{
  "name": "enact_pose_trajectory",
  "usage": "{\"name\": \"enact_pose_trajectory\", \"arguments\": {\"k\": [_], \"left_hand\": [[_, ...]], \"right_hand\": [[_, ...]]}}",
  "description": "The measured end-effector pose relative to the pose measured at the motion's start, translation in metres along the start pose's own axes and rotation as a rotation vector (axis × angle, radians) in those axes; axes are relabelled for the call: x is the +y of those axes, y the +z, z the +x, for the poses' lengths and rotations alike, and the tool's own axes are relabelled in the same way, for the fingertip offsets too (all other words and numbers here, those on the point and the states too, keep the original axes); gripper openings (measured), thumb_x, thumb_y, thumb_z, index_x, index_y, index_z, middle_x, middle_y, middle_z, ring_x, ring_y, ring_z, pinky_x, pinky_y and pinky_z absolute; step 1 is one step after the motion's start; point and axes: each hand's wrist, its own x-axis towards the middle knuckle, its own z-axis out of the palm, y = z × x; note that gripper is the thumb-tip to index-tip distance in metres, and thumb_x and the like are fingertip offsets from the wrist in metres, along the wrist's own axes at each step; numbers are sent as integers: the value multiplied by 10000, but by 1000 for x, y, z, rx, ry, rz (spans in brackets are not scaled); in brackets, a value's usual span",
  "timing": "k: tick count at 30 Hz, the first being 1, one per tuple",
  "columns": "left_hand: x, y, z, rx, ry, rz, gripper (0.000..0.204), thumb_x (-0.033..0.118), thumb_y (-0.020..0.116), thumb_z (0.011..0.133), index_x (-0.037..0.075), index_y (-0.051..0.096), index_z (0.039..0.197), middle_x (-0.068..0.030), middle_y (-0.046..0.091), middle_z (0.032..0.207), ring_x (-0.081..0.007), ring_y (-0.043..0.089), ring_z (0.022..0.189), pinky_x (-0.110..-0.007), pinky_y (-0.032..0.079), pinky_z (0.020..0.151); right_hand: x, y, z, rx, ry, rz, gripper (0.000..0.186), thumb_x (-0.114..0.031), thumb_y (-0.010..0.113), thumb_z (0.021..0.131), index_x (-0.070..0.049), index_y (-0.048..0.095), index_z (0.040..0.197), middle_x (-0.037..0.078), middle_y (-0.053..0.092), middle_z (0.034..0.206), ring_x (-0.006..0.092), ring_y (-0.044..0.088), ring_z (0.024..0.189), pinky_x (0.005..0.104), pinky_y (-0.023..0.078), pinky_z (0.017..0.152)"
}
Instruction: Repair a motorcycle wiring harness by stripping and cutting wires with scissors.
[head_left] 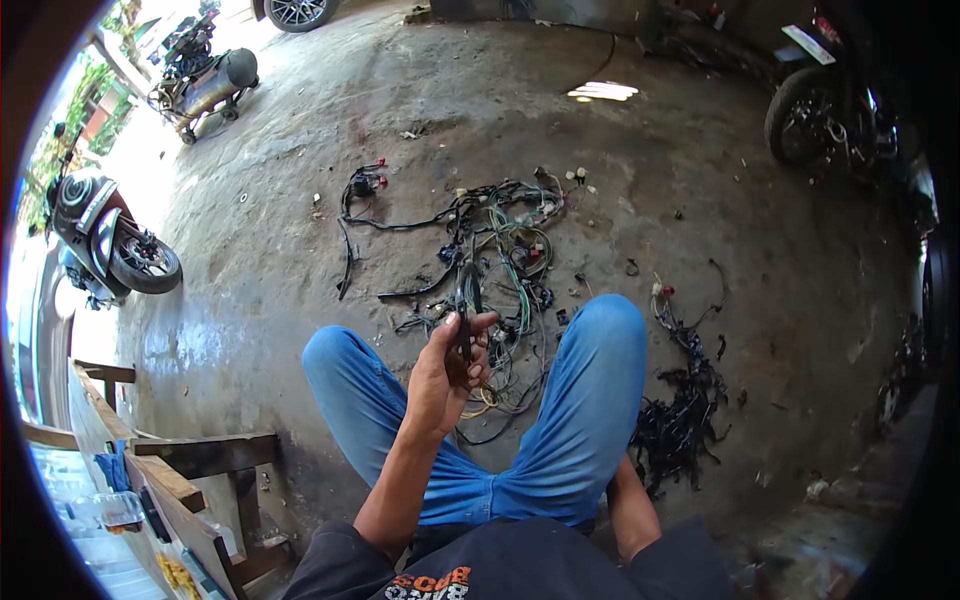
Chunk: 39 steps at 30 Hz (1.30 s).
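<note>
My left hand (447, 372) is raised between my knees, with thumb and fingers closed round a dark, taped stretch of a wiring harness (467, 290). That piece points away from me, over the rest of the harness on the floor. Around it spread loose black, green and yellow wires (520, 245) with white connectors (578, 176). A black branch reaches left to a dark part with red ends (366, 182). My right forearm (632, 510) passes behind my right thigh, which hides the hand.
Beside my right leg lies a heap of black tape scraps (685, 420), with thin wires beyond it. A wooden bench (205, 455) stands close on my left. Farther off are a scooter (110, 235), an air compressor (205, 85) and a motorcycle (810, 115).
</note>
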Motion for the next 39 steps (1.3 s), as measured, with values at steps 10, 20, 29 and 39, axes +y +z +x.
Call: {"name": "enact_pose_trajectory", "arguments": {"k": [10, 20, 29, 39], "left_hand": [[12, 4, 1, -38, -121, -303, 481, 392, 528, 1048, -34, 611, 1256, 32, 439, 766, -67, 400, 611, -227, 341, 538], [14, 11, 0, -9, -84, -312, 475, 394, 534, 1050, -41, 606, 1225, 67, 323, 669, -51, 361, 588, -216, 311, 523], [-5, 36, -1, 62, -54, -130, 470, 439, 504, 1055, 12, 631, 1204, 72, 343, 629, -40, 344, 500, -222, 278, 449], [-18, 36, -7, 68, 104, 134, 517, 456, 452, 1074, 6, 705, 1106, 6, 511, 534, -51, 413, 436, -226, 306, 436]], "right_hand": [[63, -156, -37, -306, 480, 414, 292, -259, 594, 986, -15, 637, 1140, 119, 659, 1115, 237, 637, 1001, 367, 511, 845], [25, -244, -83, -343, 599, -99, 443, -498, 554, 1008, -76, 622, 1121, 32, 631, 860, 143, 584, 733, 326, 454, 593], [-199, -153, -132, -562, 164, 740, 933, -901, 352, 825, -47, 498, 1171, 33, 500, 795, 136, 514, 633, 310, 490, 551], [-208, -76, -127, -800, 257, 645, 692, -666, 353, 1011, -11, 520, 1163, -7, 431, 763, 69, 473, 613, 232, 471, 580]]}}
